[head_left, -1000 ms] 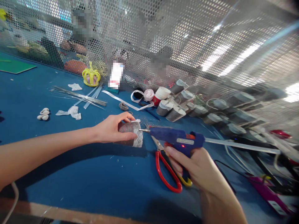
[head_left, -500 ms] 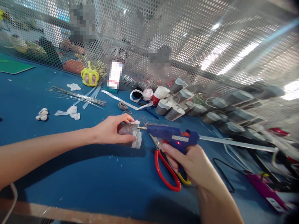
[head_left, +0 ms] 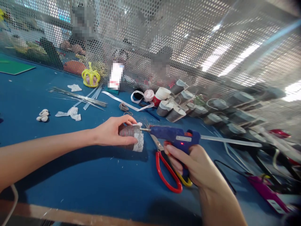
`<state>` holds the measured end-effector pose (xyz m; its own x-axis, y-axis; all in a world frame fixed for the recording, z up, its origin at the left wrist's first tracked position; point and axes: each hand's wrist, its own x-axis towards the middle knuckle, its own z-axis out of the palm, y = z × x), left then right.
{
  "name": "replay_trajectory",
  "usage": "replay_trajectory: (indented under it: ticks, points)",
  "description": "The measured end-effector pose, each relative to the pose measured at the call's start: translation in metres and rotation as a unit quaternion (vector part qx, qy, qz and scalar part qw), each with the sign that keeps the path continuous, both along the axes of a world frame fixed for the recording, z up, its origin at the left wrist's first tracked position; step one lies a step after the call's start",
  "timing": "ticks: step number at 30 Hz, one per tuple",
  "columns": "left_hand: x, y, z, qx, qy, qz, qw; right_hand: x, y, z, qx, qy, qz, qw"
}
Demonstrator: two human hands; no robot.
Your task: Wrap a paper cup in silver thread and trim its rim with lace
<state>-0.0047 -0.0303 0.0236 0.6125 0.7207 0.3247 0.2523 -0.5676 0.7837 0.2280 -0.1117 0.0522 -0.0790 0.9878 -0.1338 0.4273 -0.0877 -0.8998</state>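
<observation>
My left hand [head_left: 117, 130] is wrapped round a small cup wound with grey and reddish cord [head_left: 128, 131], tipped on its side. White lace [head_left: 138, 142] covers part of its right end, with the thumb at the lace's edge. Gripped in my right hand [head_left: 188, 160] is a blue hot glue gun [head_left: 172, 135] with a lit red light. Its metal nozzle points left at the cup's lace end, at or very near the surface; contact cannot be made out. A clear glue stick [head_left: 230, 141] juts from the gun's back. Beneath the gun lie scissors [head_left: 168, 172] with red and yellow handles.
Behind stand several grey cups [head_left: 175, 113], a white ribbon [head_left: 122, 99] and a yellow crown-shaped piece [head_left: 90, 77]. Wires [head_left: 80, 96], lace scraps [head_left: 71, 114] and pebbles [head_left: 42, 115] lie left. A purple power strip [head_left: 265, 191] sits right. A perforated metal screen [head_left: 141, 40] bounds the table.
The glue gun has shifted slightly right, and its nozzle sits a little nearer the cup's end. My left hand and the cup have barely moved.
</observation>
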Motion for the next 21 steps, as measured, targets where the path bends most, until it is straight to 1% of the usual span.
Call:
replay_trajectory:
  ticks: [3, 7, 13, 16, 19, 21]
  points:
    - [0.0, 0.0, 0.001, 0.024, -0.002, 0.007, 1.0, -0.001, -0.001, 0.0, -0.011, -0.032, 0.01, 0.999]
    - [0.0, 0.0, 0.0, 0.044, 0.019, 0.004, 0.999, -0.003, 0.0, 0.0, 0.009, -0.074, -0.004, 0.997]
    - [0.001, -0.001, 0.0, 0.061, 0.038, -0.001, 0.997, -0.005, 0.0, -0.001, 0.021, -0.066, -0.032, 0.997]
    - [0.0, -0.001, 0.001, 0.075, 0.043, 0.004, 0.996, -0.008, -0.002, 0.0, 0.029, -0.029, -0.059, 0.997]
    - [-0.001, -0.001, 0.0, 0.09, 0.048, 0.012, 0.995, -0.011, -0.002, 0.001, 0.033, 0.064, -0.077, 0.994]
    - [-0.001, 0.0, -0.003, 0.108, 0.054, 0.019, 0.993, -0.012, -0.002, 0.002, 0.029, 0.108, -0.089, 0.99]
